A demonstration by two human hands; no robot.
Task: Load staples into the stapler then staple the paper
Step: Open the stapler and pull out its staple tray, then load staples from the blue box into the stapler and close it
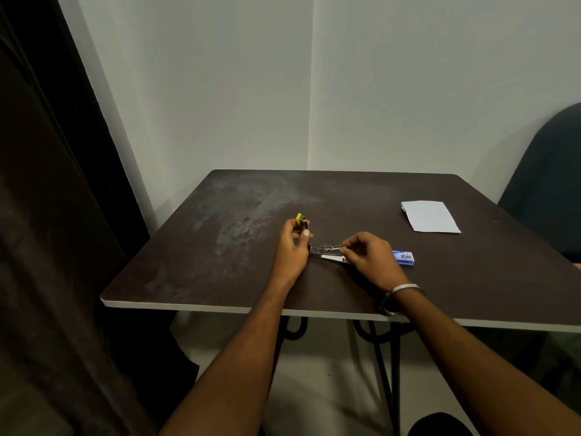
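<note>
A stapler (325, 252) lies swung wide open in the middle of the dark table (220, 265). Its yellow-tipped top arm (301, 221) stands upright, and my left hand (294, 243) grips that arm. The metal staple channel and base stretch to the right along the table. My right hand (369, 256) pinches the channel's free end with curled fingers; whether it holds staples there I cannot tell. A small blue staple box (404, 257) lies just right of my right hand. Folded white paper (430, 216) rests at the table's far right.
White walls meet in a corner behind the table. A dark curtain (56, 215) hangs along the left. A dark chair back (547, 184) stands at the right edge. Black metal table legs (386, 357) show below the front edge.
</note>
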